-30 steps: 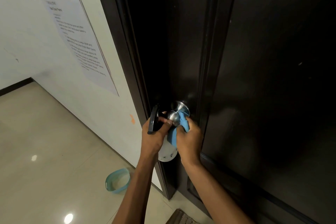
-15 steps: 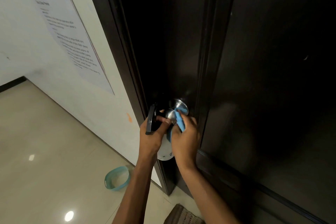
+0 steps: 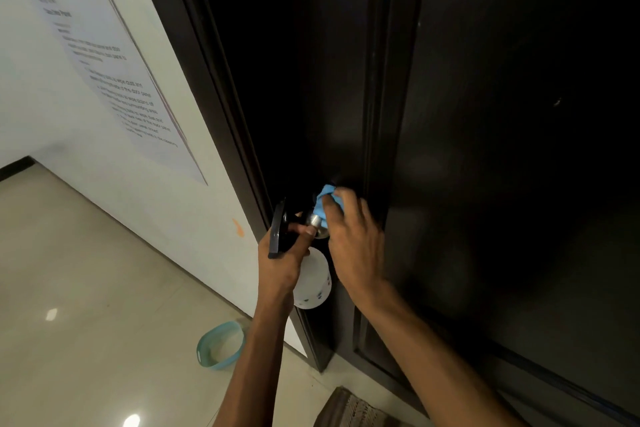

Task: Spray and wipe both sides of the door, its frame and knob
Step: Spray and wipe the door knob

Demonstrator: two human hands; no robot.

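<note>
Change: since the earlier frame, the blue cloth [image 3: 327, 199] was carried up over the top of the knob [image 3: 317, 222], against the door [image 3: 502, 149].
Knob: a silver knob was seen at the door's left edge, partly covered by cloth and fingers.
Right hand [image 3: 356, 246]: its grip was curled over the cloth, pressing it on the knob.
Left hand [image 3: 282, 256]: its grip was closed round the neck of a white spray bottle [image 3: 313, 282] with a black trigger, just beside the knob.
Frame [image 3: 207, 87]: dark, bordering a white wall with a printed sheet [image 3: 114, 73].
Floor [image 3: 86, 288]: a teal basin [image 3: 220, 345] was seen near the wall, and a woven mat [image 3: 353, 409] by the door.
</note>
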